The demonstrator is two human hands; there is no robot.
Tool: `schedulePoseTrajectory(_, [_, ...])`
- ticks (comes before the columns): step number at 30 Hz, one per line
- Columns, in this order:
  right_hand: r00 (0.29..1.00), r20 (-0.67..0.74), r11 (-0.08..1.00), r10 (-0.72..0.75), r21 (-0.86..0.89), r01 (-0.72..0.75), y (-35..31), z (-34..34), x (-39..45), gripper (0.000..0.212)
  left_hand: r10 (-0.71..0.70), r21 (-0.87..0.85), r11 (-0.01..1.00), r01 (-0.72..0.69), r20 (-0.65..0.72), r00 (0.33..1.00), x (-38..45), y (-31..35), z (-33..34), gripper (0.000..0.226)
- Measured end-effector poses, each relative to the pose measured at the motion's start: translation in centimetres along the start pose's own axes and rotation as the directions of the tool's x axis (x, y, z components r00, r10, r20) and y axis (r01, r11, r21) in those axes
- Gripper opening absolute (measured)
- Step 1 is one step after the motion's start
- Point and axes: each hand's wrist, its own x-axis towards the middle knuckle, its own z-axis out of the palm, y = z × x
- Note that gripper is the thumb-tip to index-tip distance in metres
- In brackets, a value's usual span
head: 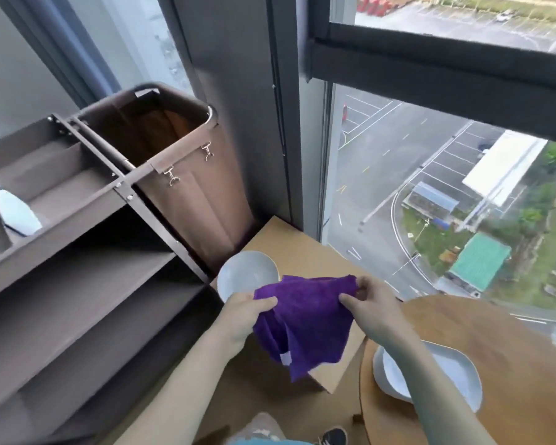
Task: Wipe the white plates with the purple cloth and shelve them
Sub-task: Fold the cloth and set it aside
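A purple cloth [305, 319] hangs between both hands at the lower middle of the view. My left hand [241, 313] grips its left edge and also holds a round white plate [246, 274], which shows above the hand. My right hand [371, 303] pinches the cloth's upper right corner. A second stack of white plates [456, 374] lies on the round wooden table [495, 342] at the lower right, partly hidden by my right forearm.
A brown cart with shelves [87, 268] stands at the left, a brown fabric bag [187, 175] hung on its end. A cardboard box [302, 245] sits below the hands by the window [430, 203]. A light blue object [15, 211] lies on the cart's top.
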Motion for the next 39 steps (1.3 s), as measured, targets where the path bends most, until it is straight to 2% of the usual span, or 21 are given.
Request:
schedulePoseTrajectory(2, [0.999,0.047,1.0,-0.021,0.0,0.021,-1.5,1.0,0.5,0.028,0.008,-0.024,1.0,-0.01,-0.086,0.996,-0.3,-0.3,-1.5,0.016])
schedulePoseTrajectory(3, [0.993,0.109,0.999,-0.049,0.005,0.049,-2.3,1.7,0.6,0.047,0.02,-0.024,0.999,-0.024,-0.138,0.99,-0.5,-0.4,-2.2,0.019])
schedulePoseTrajectory(5, [0.951,0.273,0.982,-0.146,-0.076,0.173,-3.6,3.4,1.1,0.083,0.065,-0.008,0.998,-0.069,-0.247,0.967,-0.9,-0.3,-3.9,0.037])
schedulePoseTrajectory(6, [0.916,0.349,0.947,-0.2,-0.17,0.272,-4.1,4.3,1.3,0.088,0.095,0.019,0.995,-0.093,-0.27,0.958,-1.1,-0.2,-4.8,0.043])
schedulePoseTrajectory(8, [0.856,0.424,0.828,-0.295,-0.333,0.45,-5.3,6.4,1.7,0.075,0.167,0.09,0.985,-0.15,-0.246,0.955,-1.6,0.0,-6.9,0.045])
schedulePoseTrajectory(10, [0.843,0.411,0.759,-0.347,-0.405,0.51,-6.8,8.3,2.3,0.057,0.208,0.193,0.966,-0.174,-0.174,0.962,-2.3,0.5,-8.8,0.053])
schedulePoseTrajectory(12, [0.834,0.395,0.719,-0.385,-0.439,0.539,-8.8,9.9,3.0,0.042,0.253,0.466,0.87,-0.162,-0.138,0.958,-2.5,0.9,-10.2,0.061])
schedulePoseTrajectory(14, [0.823,0.391,0.661,-0.412,-0.494,0.565,-11.2,11.1,3.8,0.03,0.363,0.729,0.669,-0.142,-0.155,0.919,-1.8,1.8,-11.5,0.035])
schedulePoseTrajectory(15, [0.813,0.375,0.625,-0.445,-0.52,0.582,-12.4,11.5,4.4,0.023,0.401,0.779,0.616,-0.121,-0.178,0.899,-1.3,2.5,-12.5,0.016])
schedulePoseTrajectory(16, [0.804,0.367,0.613,-0.468,-0.52,0.594,-13.8,11.8,5.0,0.017,0.423,0.791,0.601,-0.117,-0.191,0.886,-0.6,3.3,-13.8,0.006])
schedulePoseTrajectory(18, [0.788,0.349,0.687,-0.506,-0.39,0.614,-16.4,12.7,6.7,0.014,0.454,0.763,0.618,-0.19,-0.15,0.878,1.3,4.9,-17.4,0.011])
schedulePoseTrajectory(20, [0.819,0.312,0.811,-0.482,-0.193,0.552,-19.3,14.2,8.5,0.023,0.46,0.648,0.699,-0.304,-0.081,0.884,2.2,7.7,-21.4,0.015])
schedulePoseTrajectory(22, [0.839,0.294,0.873,-0.458,-0.03,0.487,-23.2,16.3,10.0,0.014,0.443,0.491,0.793,-0.362,-0.055,0.895,2.4,11.0,-25.4,0.016])
schedulePoseTrajectory(24, [0.814,0.276,0.853,-0.511,0.051,0.519,-27.4,18.9,11.1,0.009,0.441,0.362,0.851,-0.38,-0.098,0.892,2.5,13.7,-29.6,0.01])
schedulePoseTrajectory(28, [0.72,0.244,0.757,-0.65,0.125,0.641,-35.3,25.8,12.4,0.009,0.457,0.144,0.889,-0.435,-0.219,0.862,3.3,15.9,-37.7,0.031])
schedulePoseTrajectory(30, [0.697,0.271,0.741,-0.664,0.12,0.66,-38.7,29.5,13.1,0.008,0.439,0.044,0.893,-0.448,-0.303,0.846,4.0,16.1,-41.3,0.023])
schedulePoseTrajectory(32, [0.696,0.34,0.759,-0.632,0.094,0.644,-41.5,33.3,14.4,0.006,0.396,-0.048,0.895,-0.443,-0.37,0.84,4.9,16.0,-44.6,0.027])
schedulePoseTrajectory(34, [0.708,0.406,0.787,-0.578,0.048,0.615,-43.3,37.0,16.2,0.018,0.342,-0.088,0.908,-0.409,-0.407,0.847,6.5,15.5,-47.4,0.032])
schedulePoseTrajectory(36, [0.716,0.449,0.792,-0.535,-0.029,0.61,-44.6,40.5,18.2,0.021,0.301,-0.015,0.938,-0.347,-0.464,0.833,8.4,15.1,-49.6,0.031])
schedulePoseTrajectory(39, [0.734,0.458,0.702,-0.502,-0.28,0.655,-45.5,44.8,20.4,0.02,0.303,0.296,0.942,-0.156,-0.557,0.773,10.3,15.1,-51.0,0.025])
